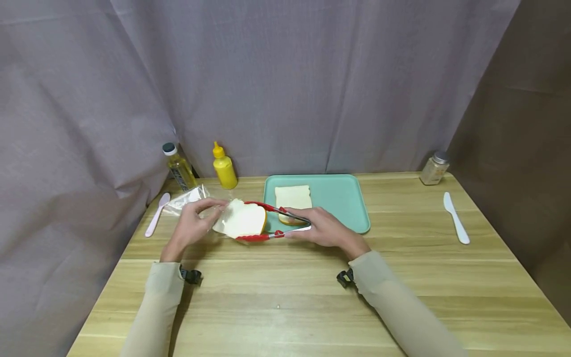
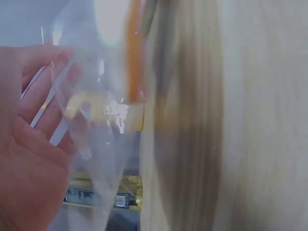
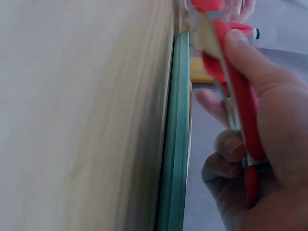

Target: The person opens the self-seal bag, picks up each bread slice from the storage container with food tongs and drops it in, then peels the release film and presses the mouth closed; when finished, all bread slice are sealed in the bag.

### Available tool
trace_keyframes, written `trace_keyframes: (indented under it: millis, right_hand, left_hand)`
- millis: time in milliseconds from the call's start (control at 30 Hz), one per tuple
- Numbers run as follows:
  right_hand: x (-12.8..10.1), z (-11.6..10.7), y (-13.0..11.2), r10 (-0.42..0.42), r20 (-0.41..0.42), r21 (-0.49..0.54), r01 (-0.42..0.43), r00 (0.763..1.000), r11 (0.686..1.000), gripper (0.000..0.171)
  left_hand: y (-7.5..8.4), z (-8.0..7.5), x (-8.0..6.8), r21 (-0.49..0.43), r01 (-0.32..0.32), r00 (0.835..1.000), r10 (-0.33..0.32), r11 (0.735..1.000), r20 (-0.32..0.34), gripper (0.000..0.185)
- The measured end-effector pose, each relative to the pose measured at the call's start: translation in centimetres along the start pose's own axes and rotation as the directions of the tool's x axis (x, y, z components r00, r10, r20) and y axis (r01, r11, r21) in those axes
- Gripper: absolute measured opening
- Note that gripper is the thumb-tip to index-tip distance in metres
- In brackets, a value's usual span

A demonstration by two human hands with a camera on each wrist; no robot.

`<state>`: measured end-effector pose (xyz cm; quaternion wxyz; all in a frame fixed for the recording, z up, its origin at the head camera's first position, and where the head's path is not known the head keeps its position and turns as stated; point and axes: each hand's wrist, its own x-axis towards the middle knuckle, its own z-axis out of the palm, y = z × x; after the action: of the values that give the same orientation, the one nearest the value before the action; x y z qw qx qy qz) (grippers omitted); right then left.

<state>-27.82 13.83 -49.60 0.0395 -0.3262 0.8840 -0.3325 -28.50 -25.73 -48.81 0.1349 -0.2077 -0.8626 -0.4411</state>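
Tongs [image 1: 272, 220] squeezed by right hand [image 1: 327, 230] clamp bread slice [image 1: 242, 219]; left hand [image 1: 196, 218] pinches plastic bag [image 1: 187, 198]

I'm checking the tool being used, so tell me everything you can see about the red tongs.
The red tongs have two long arms, red on the outside with bare metal showing inside near the handle. They look like metal coated in silicone or plastic. The right hand grips them, lying roughly level just above the wooden table, tips pointing left. The arms are squeezed around a slice of white bread, by the green tray.
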Motion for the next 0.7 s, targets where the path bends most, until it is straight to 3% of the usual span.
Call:
trace_keyframes:
  millis: [233, 700]
  right_hand:
    - [0.6, 0.3, -0.4, 0.019, 0.005, -0.045, -0.019, 1.0, 0.999, 0.078]
    - [1.9, 1.5, -0.9, -0.003, 0.008, 0.08, 0.003, 1.0, 0.997, 0.081]
  left_hand:
    - [0.3, -0.1, 0.0, 0.004, 0.067, 0.997, -0.067, 0.998, 0.047, 0.02]
    - [0.3, 0.2, -0.1, -0.041, 0.097, 0.991, -0.093, 0.994, 0.093, 0.019]
